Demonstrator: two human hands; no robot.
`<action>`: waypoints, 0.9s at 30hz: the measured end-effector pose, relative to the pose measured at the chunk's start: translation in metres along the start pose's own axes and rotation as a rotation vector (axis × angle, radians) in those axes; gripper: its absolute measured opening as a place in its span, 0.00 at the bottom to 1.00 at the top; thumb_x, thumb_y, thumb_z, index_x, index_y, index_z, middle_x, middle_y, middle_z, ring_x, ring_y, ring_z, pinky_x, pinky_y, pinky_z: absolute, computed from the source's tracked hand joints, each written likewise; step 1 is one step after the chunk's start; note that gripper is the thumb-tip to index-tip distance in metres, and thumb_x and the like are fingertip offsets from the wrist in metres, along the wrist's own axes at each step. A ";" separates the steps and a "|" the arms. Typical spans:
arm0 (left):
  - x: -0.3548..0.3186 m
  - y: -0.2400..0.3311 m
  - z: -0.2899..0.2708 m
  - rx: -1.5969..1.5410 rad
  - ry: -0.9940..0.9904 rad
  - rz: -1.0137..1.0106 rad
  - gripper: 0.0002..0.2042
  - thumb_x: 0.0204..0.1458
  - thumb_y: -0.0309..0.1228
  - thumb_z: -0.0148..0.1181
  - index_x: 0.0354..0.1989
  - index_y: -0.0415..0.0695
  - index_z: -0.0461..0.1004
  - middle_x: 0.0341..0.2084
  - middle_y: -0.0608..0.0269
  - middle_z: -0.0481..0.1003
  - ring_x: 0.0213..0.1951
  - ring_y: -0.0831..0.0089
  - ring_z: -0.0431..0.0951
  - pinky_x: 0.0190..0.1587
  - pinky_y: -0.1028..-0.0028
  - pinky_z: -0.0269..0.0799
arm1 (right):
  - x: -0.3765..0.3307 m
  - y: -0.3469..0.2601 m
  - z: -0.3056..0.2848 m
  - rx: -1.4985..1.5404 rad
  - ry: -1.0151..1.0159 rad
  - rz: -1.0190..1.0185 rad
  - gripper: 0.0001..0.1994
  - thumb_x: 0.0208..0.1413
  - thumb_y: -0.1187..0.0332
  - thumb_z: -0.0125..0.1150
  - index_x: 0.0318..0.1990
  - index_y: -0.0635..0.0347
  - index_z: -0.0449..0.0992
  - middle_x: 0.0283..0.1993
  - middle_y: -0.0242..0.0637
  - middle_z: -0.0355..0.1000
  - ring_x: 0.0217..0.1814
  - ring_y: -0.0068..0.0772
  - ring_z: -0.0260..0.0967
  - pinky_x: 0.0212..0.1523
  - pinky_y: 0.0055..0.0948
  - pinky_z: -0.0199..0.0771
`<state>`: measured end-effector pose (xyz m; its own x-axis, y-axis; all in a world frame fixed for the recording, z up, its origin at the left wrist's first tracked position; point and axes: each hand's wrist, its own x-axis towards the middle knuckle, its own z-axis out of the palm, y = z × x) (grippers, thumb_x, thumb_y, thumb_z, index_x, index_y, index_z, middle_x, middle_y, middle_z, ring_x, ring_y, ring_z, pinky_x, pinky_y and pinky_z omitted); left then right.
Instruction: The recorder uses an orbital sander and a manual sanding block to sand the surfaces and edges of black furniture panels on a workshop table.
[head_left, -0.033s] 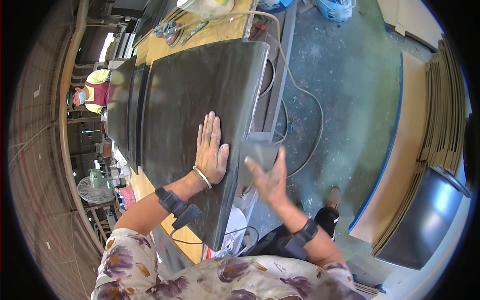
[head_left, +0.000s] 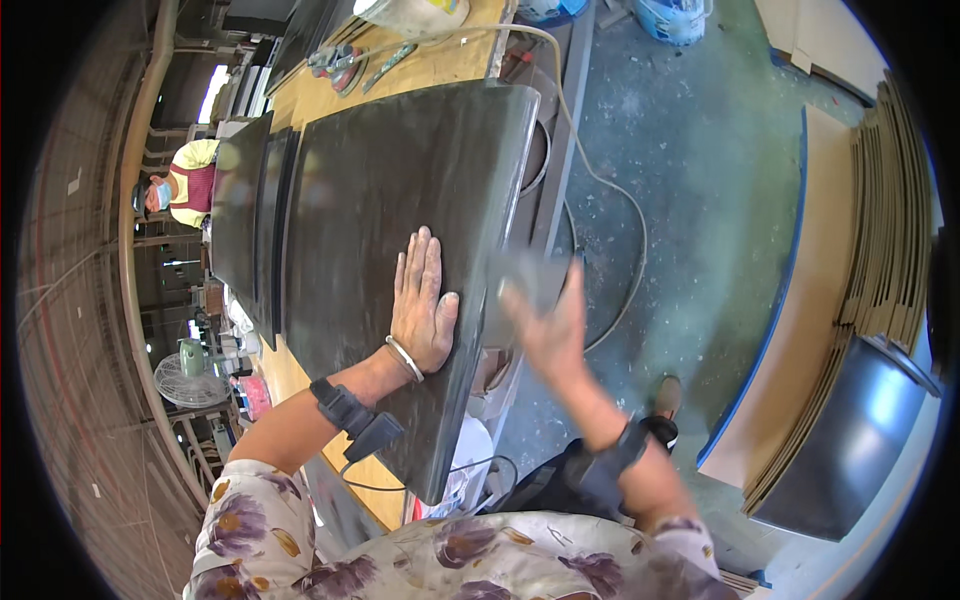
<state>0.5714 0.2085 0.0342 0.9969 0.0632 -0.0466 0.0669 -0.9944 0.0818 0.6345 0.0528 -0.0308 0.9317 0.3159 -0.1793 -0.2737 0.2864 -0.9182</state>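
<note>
Left hand flat and unclenched on dark panel; right hand blurred, pinching grey sanding sheet at panel's long right edge.

dark panel | flat on workbench | grey sanding sheet at its edge

A large panel lies on the counter, left hand flat on it, right hand at its right edge.

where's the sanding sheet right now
In the head view, the grey sanding sheet is just right of centre, held in the blurred right hand against the right edge of the dark panel, beside the flat left hand.
</note>
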 end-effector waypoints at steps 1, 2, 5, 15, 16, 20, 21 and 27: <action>-0.001 0.000 0.000 -0.006 0.017 0.040 0.30 0.55 0.37 0.35 0.64 0.32 0.41 0.65 0.43 0.40 0.66 0.51 0.39 0.65 0.56 0.32 | 0.045 -0.005 -0.008 0.020 -0.002 -0.050 0.25 0.45 0.68 0.65 0.49 0.64 0.60 0.42 0.43 0.70 0.43 0.31 0.69 0.45 0.30 0.69; -0.002 0.000 0.000 -0.012 0.014 0.036 0.30 0.55 0.36 0.35 0.64 0.32 0.41 0.64 0.42 0.40 0.66 0.50 0.39 0.65 0.55 0.33 | 0.091 -0.013 -0.014 -0.034 0.041 -0.189 0.23 0.46 0.66 0.65 0.46 0.64 0.62 0.41 0.43 0.71 0.40 0.30 0.69 0.43 0.31 0.70; -0.003 -0.001 -0.001 -0.009 -0.014 0.015 0.31 0.55 0.36 0.35 0.64 0.32 0.40 0.64 0.41 0.40 0.66 0.50 0.39 0.65 0.55 0.33 | 0.199 -0.028 -0.026 -0.053 -0.113 -0.040 0.24 0.46 0.65 0.65 0.45 0.66 0.61 0.35 0.41 0.71 0.35 0.31 0.69 0.37 0.31 0.71; -0.001 -0.002 -0.002 -0.035 -0.029 0.005 0.31 0.55 0.37 0.36 0.64 0.32 0.40 0.64 0.42 0.40 0.66 0.50 0.39 0.65 0.54 0.32 | 0.025 -0.007 -0.002 -0.086 0.011 -0.040 0.29 0.46 0.67 0.65 0.51 0.69 0.56 0.44 0.49 0.70 0.46 0.39 0.69 0.52 0.34 0.65; -0.002 -0.002 -0.001 -0.037 -0.022 0.015 0.31 0.55 0.37 0.36 0.64 0.32 0.40 0.64 0.42 0.40 0.66 0.50 0.39 0.65 0.54 0.32 | 0.060 -0.011 -0.007 -0.145 0.020 -0.022 0.30 0.45 0.66 0.66 0.51 0.70 0.57 0.44 0.49 0.70 0.45 0.39 0.69 0.51 0.34 0.65; -0.004 -0.004 0.001 -0.028 -0.006 0.026 0.30 0.55 0.37 0.36 0.64 0.33 0.41 0.64 0.42 0.40 0.66 0.50 0.40 0.65 0.55 0.33 | 0.168 -0.015 -0.020 -0.016 0.030 -0.155 0.26 0.44 0.63 0.67 0.44 0.68 0.60 0.29 0.43 0.71 0.28 0.32 0.69 0.30 0.31 0.70; -0.003 -0.004 0.001 -0.020 -0.009 0.017 0.30 0.55 0.37 0.36 0.64 0.33 0.41 0.64 0.42 0.41 0.66 0.50 0.40 0.65 0.55 0.33 | 0.161 -0.011 -0.021 -0.037 0.019 -0.073 0.26 0.44 0.63 0.67 0.44 0.68 0.60 0.29 0.43 0.71 0.28 0.32 0.69 0.30 0.31 0.70; 0.000 0.000 -0.002 -0.040 -0.008 0.014 0.31 0.54 0.36 0.37 0.64 0.34 0.41 0.65 0.43 0.41 0.66 0.51 0.40 0.65 0.56 0.33 | -0.054 0.007 0.000 0.002 -0.086 0.106 0.26 0.48 0.65 0.64 0.50 0.66 0.58 0.46 0.44 0.70 0.48 0.37 0.68 0.48 0.33 0.68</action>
<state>0.5716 0.2092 0.0364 0.9974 0.0489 -0.0530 0.0550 -0.9910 0.1217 0.5819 0.0380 -0.0270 0.8738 0.4205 -0.2442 -0.3700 0.2492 -0.8950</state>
